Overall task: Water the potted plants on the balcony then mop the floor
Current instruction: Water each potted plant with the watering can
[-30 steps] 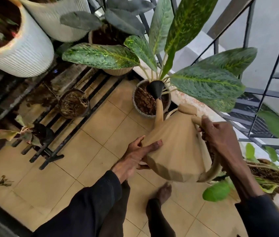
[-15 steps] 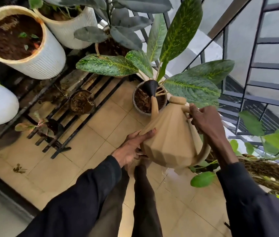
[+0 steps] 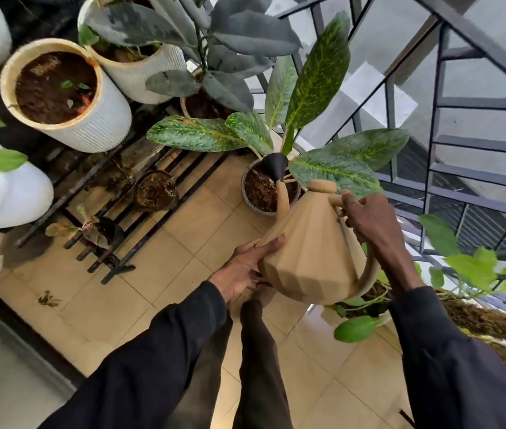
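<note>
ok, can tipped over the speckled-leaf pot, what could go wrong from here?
1. The spout head sits close to the plant's stems; nudging forward could bend them.
2. The left hand only presses flat on the watering can; the right hand alone grips the handle, so a slip could tip it.
3. Overflow from the pot would wet the floor tiles underfoot.

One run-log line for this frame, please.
step: watering | right hand: grips watering can handle | left hand: flat against can body | spout: over speckled-leaf plant's pot

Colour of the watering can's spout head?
The spout head is black; the watering can itself is tan. Head view shows it best.
</note>
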### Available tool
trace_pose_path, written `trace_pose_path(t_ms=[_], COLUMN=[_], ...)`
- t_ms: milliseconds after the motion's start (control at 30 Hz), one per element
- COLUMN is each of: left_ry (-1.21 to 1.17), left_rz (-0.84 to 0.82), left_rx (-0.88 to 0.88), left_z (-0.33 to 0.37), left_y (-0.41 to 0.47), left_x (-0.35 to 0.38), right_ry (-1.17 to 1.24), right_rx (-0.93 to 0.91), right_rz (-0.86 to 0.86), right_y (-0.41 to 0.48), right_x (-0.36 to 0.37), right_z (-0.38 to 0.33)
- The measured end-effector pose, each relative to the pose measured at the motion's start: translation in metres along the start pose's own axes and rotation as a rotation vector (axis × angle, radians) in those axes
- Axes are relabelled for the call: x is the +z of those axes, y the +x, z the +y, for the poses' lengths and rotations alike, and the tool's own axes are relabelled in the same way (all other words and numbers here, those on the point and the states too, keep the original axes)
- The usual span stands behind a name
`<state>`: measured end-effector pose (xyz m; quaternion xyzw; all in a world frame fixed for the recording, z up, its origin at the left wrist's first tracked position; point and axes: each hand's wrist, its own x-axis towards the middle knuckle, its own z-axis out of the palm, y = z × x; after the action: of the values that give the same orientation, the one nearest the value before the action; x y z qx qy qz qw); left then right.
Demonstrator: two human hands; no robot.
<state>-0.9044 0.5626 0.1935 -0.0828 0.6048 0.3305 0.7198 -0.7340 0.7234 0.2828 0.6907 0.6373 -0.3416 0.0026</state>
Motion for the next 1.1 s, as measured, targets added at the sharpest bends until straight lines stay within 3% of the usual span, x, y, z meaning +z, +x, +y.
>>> trace_pose_path(t_ms=[1100], left_ry=[-0.041], left_rz=[-0.009], left_rx=[-0.013], left_z=[0.015], left_y=[-0.011], left_x=[-0.001], right_ry=[0.042], right_rx=[0.001], right_rz=[-0.081], right_y=[0.017], right_x=[-0.001], right_z=[-0.015])
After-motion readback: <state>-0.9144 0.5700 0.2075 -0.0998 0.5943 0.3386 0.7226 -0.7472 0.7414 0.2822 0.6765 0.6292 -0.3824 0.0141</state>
